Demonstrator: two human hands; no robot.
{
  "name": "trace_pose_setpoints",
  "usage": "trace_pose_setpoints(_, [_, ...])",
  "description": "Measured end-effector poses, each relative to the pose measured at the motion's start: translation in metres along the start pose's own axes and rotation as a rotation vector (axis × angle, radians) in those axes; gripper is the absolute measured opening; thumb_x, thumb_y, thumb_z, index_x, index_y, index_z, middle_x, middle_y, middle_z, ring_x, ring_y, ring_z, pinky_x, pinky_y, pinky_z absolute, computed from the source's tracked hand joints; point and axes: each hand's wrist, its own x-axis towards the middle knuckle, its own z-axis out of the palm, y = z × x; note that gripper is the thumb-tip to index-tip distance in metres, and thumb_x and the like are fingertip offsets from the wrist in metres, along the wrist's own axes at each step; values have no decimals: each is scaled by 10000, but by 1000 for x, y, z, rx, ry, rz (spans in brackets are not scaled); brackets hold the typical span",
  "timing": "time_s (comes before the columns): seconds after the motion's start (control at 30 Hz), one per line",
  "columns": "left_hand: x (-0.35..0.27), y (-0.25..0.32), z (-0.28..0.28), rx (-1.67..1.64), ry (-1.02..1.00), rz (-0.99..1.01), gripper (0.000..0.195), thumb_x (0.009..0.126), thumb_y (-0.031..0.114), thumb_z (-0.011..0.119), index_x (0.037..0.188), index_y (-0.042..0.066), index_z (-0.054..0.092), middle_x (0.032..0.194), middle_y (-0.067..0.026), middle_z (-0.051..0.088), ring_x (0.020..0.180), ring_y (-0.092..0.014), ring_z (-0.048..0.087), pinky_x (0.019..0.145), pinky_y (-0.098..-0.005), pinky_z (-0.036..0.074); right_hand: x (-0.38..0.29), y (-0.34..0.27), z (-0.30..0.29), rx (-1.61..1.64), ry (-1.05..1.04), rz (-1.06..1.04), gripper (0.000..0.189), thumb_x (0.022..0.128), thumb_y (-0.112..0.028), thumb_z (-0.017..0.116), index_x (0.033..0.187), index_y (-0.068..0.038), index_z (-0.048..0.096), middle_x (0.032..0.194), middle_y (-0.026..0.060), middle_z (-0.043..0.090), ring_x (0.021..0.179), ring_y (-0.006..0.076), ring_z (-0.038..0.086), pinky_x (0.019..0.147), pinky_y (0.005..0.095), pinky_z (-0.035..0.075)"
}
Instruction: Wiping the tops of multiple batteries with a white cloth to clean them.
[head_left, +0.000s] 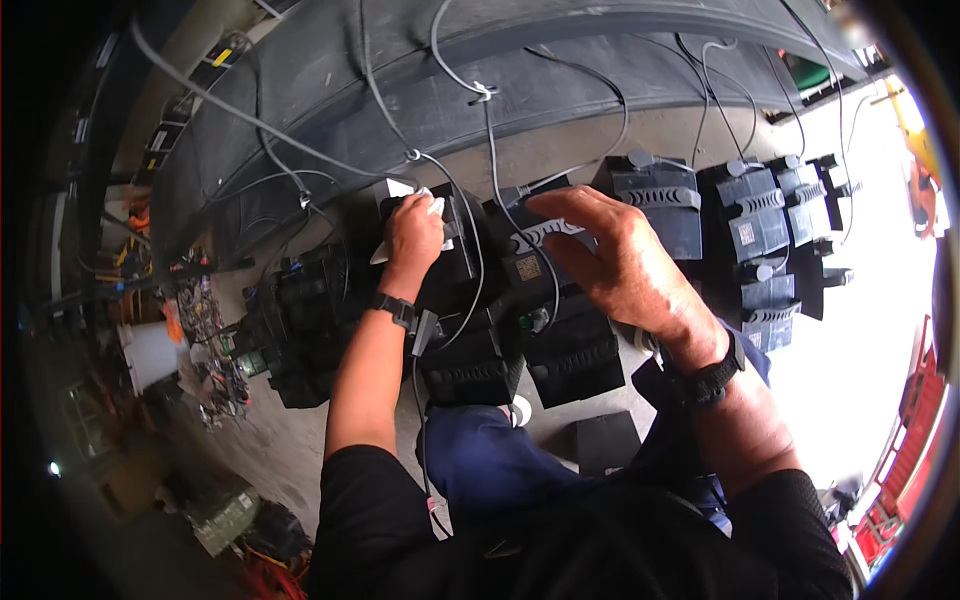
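My left hand (416, 229) is closed on a crumpled white cloth or paper (433, 201), at the top of a black case (457, 259). Its fingertips are partly hidden. To the right, my right hand (600, 251) hovers with thumb and fingers apart over a black battery-like case (499, 259) with a grey ribbed handle (531, 237) and a printed code. Nothing shows between those fingers. A grey cable (517, 223) runs down across this case. Both wrists wear black bands.
More black cases with handles (761, 202) stand in rows on both sides, several with cables plugged in. Cables hang over a dark metal beam (540, 82) at the far side. A white bucket (154, 356) and a heap of small parts (214, 360) lie at left.
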Motion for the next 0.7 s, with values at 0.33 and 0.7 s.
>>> trace_pose_setpoints(0.33, [15, 14, 8, -88, -139, -18, 158, 827, 28, 592, 941, 9, 700, 1069, -170, 695, 996, -355, 660, 863, -405, 535, -1, 4, 0, 0, 62, -106, 260, 819, 9, 623, 1079, 16, 630, 1001, 203, 659, 946, 402, 638, 800, 421, 527])
trace_pose_setpoints(0.7, [4, 12, 0, -111, -140, 363, 172, 801, -33, 555, 896, -24, 699, 946, -160, 721, 914, -300, 694, 818, -376, 546, 0, 8, 4, -15, 55, -186, 278, 787, 14, 617, 1064, 43, 629, 978, 223, 657, 981, 415, 621, 833, 450, 512])
